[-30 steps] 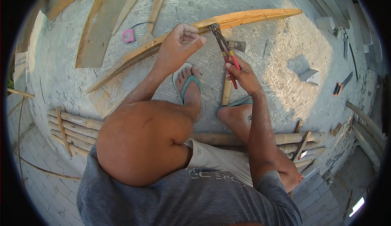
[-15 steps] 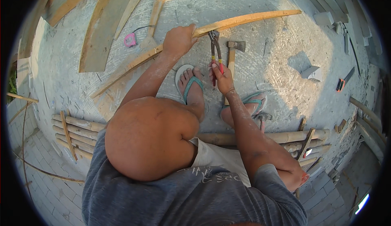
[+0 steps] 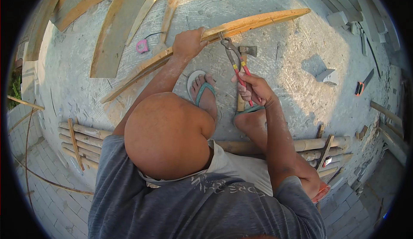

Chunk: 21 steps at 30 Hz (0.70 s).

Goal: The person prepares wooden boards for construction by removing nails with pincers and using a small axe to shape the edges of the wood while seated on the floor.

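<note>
My left hand (image 3: 188,44) is closed around a long, narrow wooden plank (image 3: 258,23), which slants from lower left to upper right. Thin nails stick out of the plank's near side. In my right hand (image 3: 256,89) are red-handled pincers (image 3: 235,58), their handles slightly apart. The jaws of the pincers are at a nail (image 3: 221,36) just right of my left hand; whether they grip it is too small to tell. Beneath the pincers and right hand lies a hatchet (image 3: 248,50) with a wooden handle, partly covered by them.
A pink tape measure (image 3: 142,46) lies on the rough concrete left of my left hand, beside a wooden-handled trowel-like tool (image 3: 168,17). Wide boards (image 3: 112,41) rest at upper left. On the right are an orange-handled saw (image 3: 365,83) and a white block (image 3: 328,76). Bamboo poles (image 3: 318,144) run along the near edge.
My right hand has shifted right and a little nearer to me, so the pincers now lean. The plank has rolled slightly, showing more of its near side and nails.
</note>
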### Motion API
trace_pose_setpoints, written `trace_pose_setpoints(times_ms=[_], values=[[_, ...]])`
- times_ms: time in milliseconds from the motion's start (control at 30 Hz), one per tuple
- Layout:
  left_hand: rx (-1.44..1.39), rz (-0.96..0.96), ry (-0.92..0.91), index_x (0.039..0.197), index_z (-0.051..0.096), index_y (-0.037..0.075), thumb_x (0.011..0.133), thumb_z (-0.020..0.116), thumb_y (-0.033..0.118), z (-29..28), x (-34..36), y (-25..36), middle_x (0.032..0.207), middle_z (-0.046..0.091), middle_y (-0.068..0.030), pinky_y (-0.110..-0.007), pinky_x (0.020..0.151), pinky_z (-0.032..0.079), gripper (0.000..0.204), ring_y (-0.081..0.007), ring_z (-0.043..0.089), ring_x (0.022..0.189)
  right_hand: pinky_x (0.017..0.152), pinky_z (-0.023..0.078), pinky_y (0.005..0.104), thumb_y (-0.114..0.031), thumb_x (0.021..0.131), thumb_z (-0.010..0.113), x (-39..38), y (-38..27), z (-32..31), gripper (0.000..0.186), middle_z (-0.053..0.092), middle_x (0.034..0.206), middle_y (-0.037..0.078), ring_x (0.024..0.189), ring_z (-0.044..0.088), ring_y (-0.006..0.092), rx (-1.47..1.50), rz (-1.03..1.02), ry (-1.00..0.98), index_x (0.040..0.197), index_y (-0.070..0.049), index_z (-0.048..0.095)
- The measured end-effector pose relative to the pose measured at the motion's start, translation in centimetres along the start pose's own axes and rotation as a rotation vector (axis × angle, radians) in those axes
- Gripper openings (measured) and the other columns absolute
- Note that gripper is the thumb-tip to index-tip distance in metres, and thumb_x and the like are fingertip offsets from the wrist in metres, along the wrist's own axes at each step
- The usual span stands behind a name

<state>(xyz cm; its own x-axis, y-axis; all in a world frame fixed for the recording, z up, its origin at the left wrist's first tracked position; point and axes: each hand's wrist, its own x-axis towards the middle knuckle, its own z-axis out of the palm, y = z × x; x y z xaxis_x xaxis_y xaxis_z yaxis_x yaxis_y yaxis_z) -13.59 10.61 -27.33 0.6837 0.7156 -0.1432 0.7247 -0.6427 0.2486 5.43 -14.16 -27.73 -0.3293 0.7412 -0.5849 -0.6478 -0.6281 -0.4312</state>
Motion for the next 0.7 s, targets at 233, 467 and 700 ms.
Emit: trace_pose_setpoints(times_ms=[233,467,700], values=[[-0.062,0.01,0.026,0.107,0.071,0.009,0.078,0.08,0.049,-1.0,2.3,-2.2,0.092,0.074,-0.0179,-0.049,0.078,0.056,0.05,-0.0371,0.072,0.09,0.076,0.054,0.0305,-0.028,0.106,0.053,-8.1,7.1,-3.6,0.052,0.067,0.092,0.006,0.083,0.065,0.0151,-0.383,-0.102,0.574,0.151,-0.003,0.045],[0.024,0.007,0.032,0.114,0.069,0.011,0.08,0.079,0.048,0.6,0.5,-2.0,0.087,0.074,-0.0165,-0.048,0.071,0.056,0.051,-0.0358,0.072,0.084,0.092,0.057,0.0389,-0.021,0.106,0.051,-3.9,2.1,-1.4,0.058,0.064,0.131,0.015,0.107,0.066,0.0223,-0.257,-0.189,0.493,0.159,-0.01,0.032],[0.094,-0.009,0.02,0.117,0.067,0.012,0.082,0.079,0.044,0.1,0.6,-0.4,0.085,0.073,-0.0158,-0.048,0.07,0.056,0.05,-0.0349,0.072,0.081,0.094,0.057,0.0462,-0.026,0.104,0.056,-3.8,-7.0,-3.1,0.061,0.062,0.136,0.014,0.116,0.065,0.0276,-0.345,-0.235,0.477,0.159,-0.015,0.034]])
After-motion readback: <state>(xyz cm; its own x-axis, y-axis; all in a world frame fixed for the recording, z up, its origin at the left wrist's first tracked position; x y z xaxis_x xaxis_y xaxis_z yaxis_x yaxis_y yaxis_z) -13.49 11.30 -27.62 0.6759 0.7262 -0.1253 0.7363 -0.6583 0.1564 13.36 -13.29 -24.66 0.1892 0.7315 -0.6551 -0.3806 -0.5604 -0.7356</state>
